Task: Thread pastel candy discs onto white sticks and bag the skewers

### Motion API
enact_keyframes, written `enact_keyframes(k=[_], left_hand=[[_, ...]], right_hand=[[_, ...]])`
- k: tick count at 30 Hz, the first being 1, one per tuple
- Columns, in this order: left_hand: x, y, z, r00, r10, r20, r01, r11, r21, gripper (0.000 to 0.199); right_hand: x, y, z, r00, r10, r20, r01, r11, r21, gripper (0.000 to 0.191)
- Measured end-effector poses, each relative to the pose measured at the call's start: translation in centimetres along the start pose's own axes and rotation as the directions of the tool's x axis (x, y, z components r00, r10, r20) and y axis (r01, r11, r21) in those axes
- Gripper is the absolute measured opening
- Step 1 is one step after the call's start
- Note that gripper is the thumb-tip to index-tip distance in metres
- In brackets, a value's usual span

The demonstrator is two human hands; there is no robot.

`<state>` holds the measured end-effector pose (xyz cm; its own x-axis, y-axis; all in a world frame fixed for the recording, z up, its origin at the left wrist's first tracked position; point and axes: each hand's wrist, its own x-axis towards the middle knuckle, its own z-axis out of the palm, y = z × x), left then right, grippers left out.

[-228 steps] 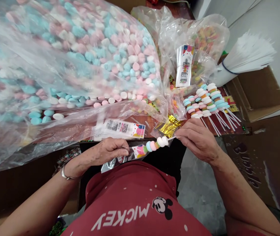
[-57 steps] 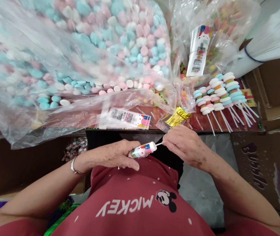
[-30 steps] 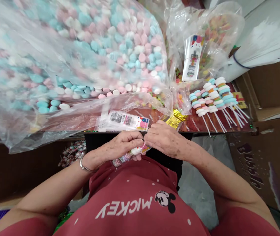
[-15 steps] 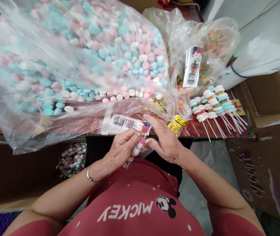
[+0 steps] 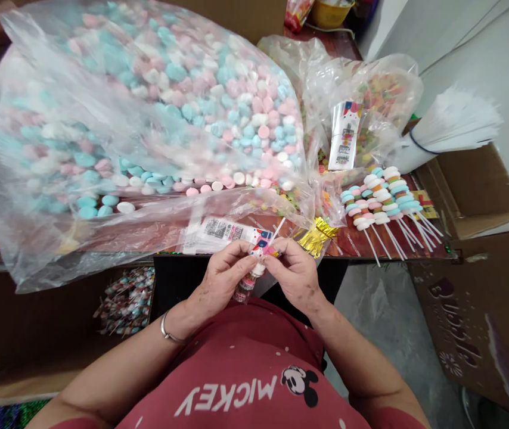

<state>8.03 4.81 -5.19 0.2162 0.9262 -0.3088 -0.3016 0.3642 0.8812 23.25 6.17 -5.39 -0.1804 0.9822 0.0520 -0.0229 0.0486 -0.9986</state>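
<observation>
Between both hands is a candy skewer in a clear printed wrapper (image 5: 245, 285), its white stick pointing up and away past the fingers. My left hand (image 5: 225, 274) pinches the wrapper's printed open end from the left. From the right, my right hand (image 5: 297, 274) pinches the same end, close to the stick. Just beyond the hands lies a stack of flat printed wrappers (image 5: 221, 229) at the table edge. A bundle of gold twist ties (image 5: 319, 235) rests to the right of it. Several marshmallow skewers (image 5: 382, 199) lie farther right, sticks toward me.
A big clear bag of pink, blue and white marshmallows (image 5: 183, 113) covers the table's left. Behind the skewers are a bag of gummy candy (image 5: 379, 89), another wrapper stack (image 5: 344, 137) and a bundle of white sticks (image 5: 455, 125). Wrapped skewers (image 5: 129, 301) fill a cardboard box (image 5: 49, 328) below left.
My right hand has moved in from spread fingers to a pinch at the wrapper's mouth. The wrapper's printed end now stands spread between both hands. The view has shifted slightly.
</observation>
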Motion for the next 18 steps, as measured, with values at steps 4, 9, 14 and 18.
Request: enact_keyframes(k=[4,9,14,18], left_hand=[[0.2,1.0,-0.7,0.993,-0.111,0.03,0.11,0.994,0.009,0.026],[1.0,2.6,-1.6,0.838,-0.413,0.356,0.422,0.905,0.057,0.023],[1.3,2.7,-2.4,0.723,-0.44,0.532,0.501,0.865,0.035,0.037],[1.0,3.0,-2.5,0.727,-0.446,0.523,0.402,0.893,0.202,0.039]], right_hand=[[0.2,0.2,-0.5,0.99,0.0,0.144,-0.023,0.988,0.155,0.021],[0.9,0.1,-2.0,0.878,-0.122,0.463,0.174,0.982,-0.071,0.025],[0.8,-0.4,-2.7,0.787,-0.392,0.476,0.567,0.765,-0.307,0.023],[0.1,-0.5,-2.1,0.791,-0.439,0.426,0.605,0.667,-0.435,0.022]])
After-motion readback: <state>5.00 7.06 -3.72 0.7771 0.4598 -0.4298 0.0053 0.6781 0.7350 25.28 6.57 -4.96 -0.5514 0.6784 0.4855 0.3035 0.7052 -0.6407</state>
